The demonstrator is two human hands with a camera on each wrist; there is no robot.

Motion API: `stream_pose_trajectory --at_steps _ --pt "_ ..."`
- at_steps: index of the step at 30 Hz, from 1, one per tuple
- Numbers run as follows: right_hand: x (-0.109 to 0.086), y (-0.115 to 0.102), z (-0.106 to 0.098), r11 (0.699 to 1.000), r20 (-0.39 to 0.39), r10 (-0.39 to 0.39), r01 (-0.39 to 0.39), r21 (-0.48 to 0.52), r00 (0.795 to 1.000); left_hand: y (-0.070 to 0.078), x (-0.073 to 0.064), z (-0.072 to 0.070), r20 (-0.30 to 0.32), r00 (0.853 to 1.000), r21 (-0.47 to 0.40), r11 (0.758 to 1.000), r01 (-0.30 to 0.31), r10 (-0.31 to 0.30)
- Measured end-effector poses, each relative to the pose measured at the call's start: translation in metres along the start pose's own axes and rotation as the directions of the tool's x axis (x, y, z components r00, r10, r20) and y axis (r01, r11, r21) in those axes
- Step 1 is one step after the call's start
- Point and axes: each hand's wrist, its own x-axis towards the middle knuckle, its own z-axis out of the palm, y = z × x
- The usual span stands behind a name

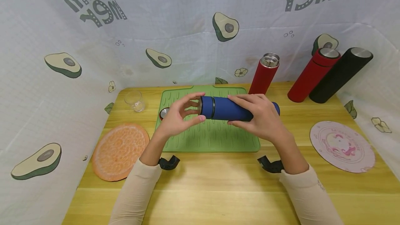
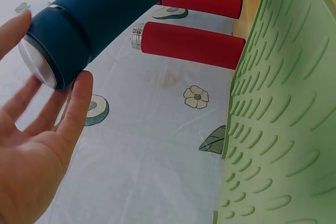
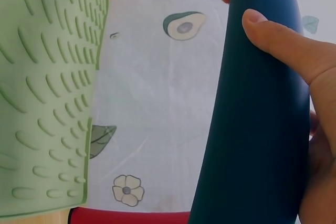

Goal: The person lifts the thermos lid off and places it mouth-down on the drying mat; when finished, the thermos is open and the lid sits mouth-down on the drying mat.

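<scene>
A blue thermos flask [image 1: 229,108] lies sideways in the air above the green drying mat [image 1: 215,138], its steel-topped lid [image 2: 58,51] pointing left. My right hand [image 1: 260,115] grips the body, with the thumb along the near side in the right wrist view. Around the lid end, my left hand [image 1: 176,117] has its thumb on one side and fingertips on the other, pinching the rim. The lid sits on the flask, with a thin seam ring between them. A red lid with a steel top [image 1: 164,113] lies on the mat, partly hidden behind the left hand.
An uncapped red thermos [image 1: 264,75] stands behind the mat. Farther right stand a capped red thermos [image 1: 312,75] and a black one [image 1: 340,75]. A clear glass [image 1: 137,105] and an orange round mat [image 1: 122,152] are left; a pink round mat [image 1: 342,147] is right.
</scene>
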Motion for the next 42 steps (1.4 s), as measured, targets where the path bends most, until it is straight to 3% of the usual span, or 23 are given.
stream_pose_trajectory --at_steps 4,9,14,18,23,33,42 --pt "0.0001 -0.0013 -0.0003 0.999 -0.001 -0.022 0.021 -0.043 1.0 -0.0003 0.0008 0.0019 -0.059 0.996 0.029 0.997 0.075 -0.073" --pt "0.0002 -0.0015 0.0001 0.998 -0.013 -0.032 0.031 -0.051 0.999 -0.0019 0.0012 0.0022 -0.068 0.993 0.053 0.994 0.096 -0.092" --pt "0.0006 -0.0014 -0.0013 0.999 -0.022 -0.028 0.028 -0.018 0.999 -0.0014 0.0007 0.0005 0.013 1.0 0.075 0.997 -0.007 0.006" --pt "0.0006 -0.0021 -0.0031 1.0 -0.016 -0.027 0.027 -0.003 0.999 0.0 0.0 -0.0001 0.091 0.989 0.073 0.99 -0.122 0.115" --pt "-0.0001 -0.0026 -0.004 1.0 -0.001 -0.017 0.017 0.003 1.0 0.0004 0.0 0.0002 0.118 0.981 0.027 0.987 -0.159 0.155" --pt "-0.0009 -0.0025 -0.002 1.0 -0.016 -0.019 0.019 -0.015 1.0 0.0004 -0.0003 0.0024 0.023 0.997 -0.002 0.998 -0.07 0.07" --pt "0.0004 0.0 0.0005 0.997 -0.099 -0.041 0.035 -0.064 0.994 0.0041 -0.0017 0.0045 -0.114 0.993 -0.009 1.0 -0.02 0.018"
